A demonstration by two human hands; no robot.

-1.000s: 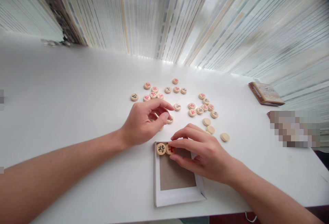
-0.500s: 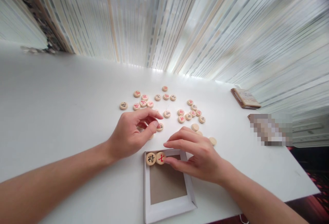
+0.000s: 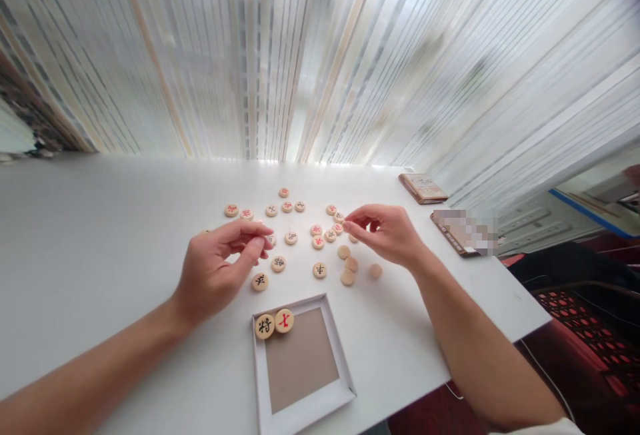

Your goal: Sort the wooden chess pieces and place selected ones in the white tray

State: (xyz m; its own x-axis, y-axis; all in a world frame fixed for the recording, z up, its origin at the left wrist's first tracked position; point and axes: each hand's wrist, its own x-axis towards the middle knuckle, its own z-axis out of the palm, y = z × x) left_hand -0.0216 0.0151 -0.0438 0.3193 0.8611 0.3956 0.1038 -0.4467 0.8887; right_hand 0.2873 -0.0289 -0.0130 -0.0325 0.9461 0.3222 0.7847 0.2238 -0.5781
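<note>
Round wooden chess discs [image 3: 290, 238] with red or black characters lie scattered over the white table [image 3: 100, 242]. A shallow white box tray [image 3: 300, 405] with a brown floor sits near the front edge; two discs [image 3: 274, 323] rest side by side in its far left corner. My left hand [image 3: 217, 268] hovers left of the pile with thumb and fingers pinched together; what is between them is hidden. My right hand [image 3: 385, 232] reaches over the right of the pile, fingertips pinched at a disc [image 3: 346, 227].
A brown box lid [image 3: 423, 188] lies at the table's far right. A blurred flat object [image 3: 463, 234] sits beside it near the right edge. Striped blinds run behind the table. A dark chair and red floor show beyond the right edge.
My right hand left the tray and moved up to the right side of the pile. The left hand lifted a little from the discs. The camera swung to the right.
</note>
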